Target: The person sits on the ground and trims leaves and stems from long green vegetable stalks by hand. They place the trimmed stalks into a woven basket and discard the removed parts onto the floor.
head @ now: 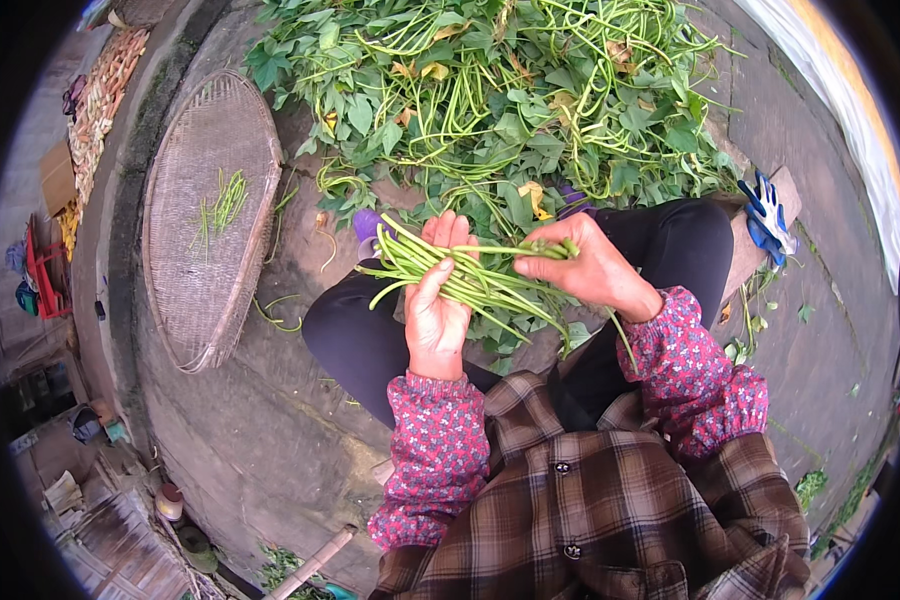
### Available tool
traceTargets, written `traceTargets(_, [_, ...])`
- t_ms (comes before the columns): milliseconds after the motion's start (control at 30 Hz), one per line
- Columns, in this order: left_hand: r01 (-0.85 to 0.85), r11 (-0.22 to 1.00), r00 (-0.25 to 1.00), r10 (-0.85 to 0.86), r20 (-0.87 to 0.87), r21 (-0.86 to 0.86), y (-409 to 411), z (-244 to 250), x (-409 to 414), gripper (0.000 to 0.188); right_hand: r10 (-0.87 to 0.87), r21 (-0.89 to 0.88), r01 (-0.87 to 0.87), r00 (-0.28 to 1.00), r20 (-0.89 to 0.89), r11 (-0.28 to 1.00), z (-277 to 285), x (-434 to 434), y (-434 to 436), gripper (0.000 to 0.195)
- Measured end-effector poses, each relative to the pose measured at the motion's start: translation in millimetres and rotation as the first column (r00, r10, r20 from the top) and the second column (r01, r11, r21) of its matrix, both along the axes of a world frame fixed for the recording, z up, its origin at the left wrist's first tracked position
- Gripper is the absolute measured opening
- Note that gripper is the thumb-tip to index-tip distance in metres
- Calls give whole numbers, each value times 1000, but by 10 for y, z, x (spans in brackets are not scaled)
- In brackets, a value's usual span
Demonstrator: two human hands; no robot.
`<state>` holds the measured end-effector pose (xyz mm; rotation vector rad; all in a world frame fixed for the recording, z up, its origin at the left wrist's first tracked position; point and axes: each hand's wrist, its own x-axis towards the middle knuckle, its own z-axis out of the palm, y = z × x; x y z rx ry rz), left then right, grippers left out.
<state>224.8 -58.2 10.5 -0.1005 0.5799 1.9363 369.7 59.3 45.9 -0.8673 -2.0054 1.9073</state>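
Observation:
A loose bunch of green leaf stalks (506, 291) lies across the palm of my left hand (436, 330), the thumb pressed over it. My right hand (604, 262) pinches one or more stalk ends (551, 249) at the bunch's right side. A single stalk (621, 341) dangles below the right wrist. Beyond both hands spreads a large heap of leafy green vines (450, 124), probably sweet potato, with some yellowed leaves. To the left, a shallow woven bamboo basket (195, 157) carries a small group of cut stalks (229, 199).
Blue-and-white work gloves (769, 217) rest on a board or stone (787, 191) beside my right knee. Stray stalks (277, 319) lie on the concrete ground by the basket. A wooden pole (315, 562) sticks in at the bottom. Corn cobs (109, 97) are piled at far left.

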Motion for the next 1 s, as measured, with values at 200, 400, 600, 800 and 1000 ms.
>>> traceTargets(200, [-5,999,1000,4,19,51,-12,5,-29,60,-259,-78,252,961,-97,964,12,39,100,13])
traceTargets(400, [-41,978,992,15,129,203,-61,-36,-79,64,-112,-185,89,987,-118,979,-59,23,94,11])
traceTargets(600, [9,965,995,-34,90,263,-66,-52,-81,64,115,-186,-137,985,-125,973,-111,-30,36,11])
traceTargets(800, [15,982,995,-33,93,188,-29,-7,-81,59,178,118,-185,981,71,976,-71,-70,22,22])
traceTargets(1000, [-86,970,988,53,144,230,-33,11,-142,45,155,235,-191,975,161,953,167,52,125,22])
